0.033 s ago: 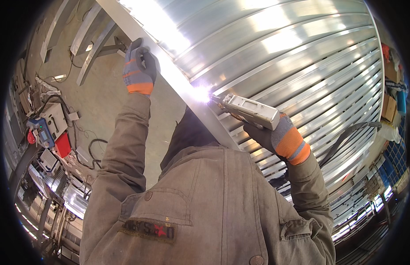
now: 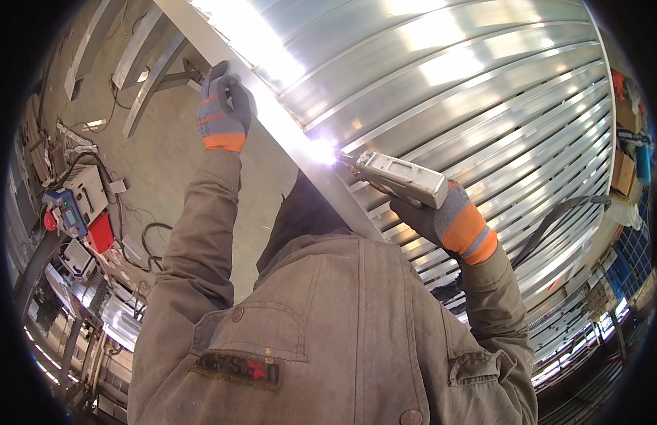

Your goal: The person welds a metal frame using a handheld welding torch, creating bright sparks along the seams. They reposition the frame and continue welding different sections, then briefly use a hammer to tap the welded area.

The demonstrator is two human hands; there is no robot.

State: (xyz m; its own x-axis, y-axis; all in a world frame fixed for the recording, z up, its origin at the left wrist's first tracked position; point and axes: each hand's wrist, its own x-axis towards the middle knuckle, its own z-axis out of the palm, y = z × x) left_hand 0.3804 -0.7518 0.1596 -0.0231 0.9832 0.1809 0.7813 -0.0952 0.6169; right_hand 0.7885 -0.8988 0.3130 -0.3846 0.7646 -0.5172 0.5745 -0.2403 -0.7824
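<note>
My right hand [image 2: 459, 225], in a grey and orange glove, is closed round a silver hand-held welding gun [image 2: 405, 177]. The gun's nozzle meets a flat metal edge bar [image 2: 277, 131], where a bright violet-white glare [image 2: 322, 151] hides the contact point. Farther up the same bar, my left hand [image 2: 224, 117], gloved alike, grips its outer edge, thumb and fingers curled; part of the grip is hidden. The bar borders a large panel of shiny metal slats [image 2: 477, 120], which spreads to the right.
A dark cable [image 2: 555, 223] lies across the slats beyond my right forearm. At left, a blue-and-white machine [image 2: 72, 212], a red box [image 2: 100, 232] and loose cables are on the floor. Curved metal legs [image 2: 155, 85] stand at the upper left. Cardboard boxes [image 2: 624, 173] sit at far right.
</note>
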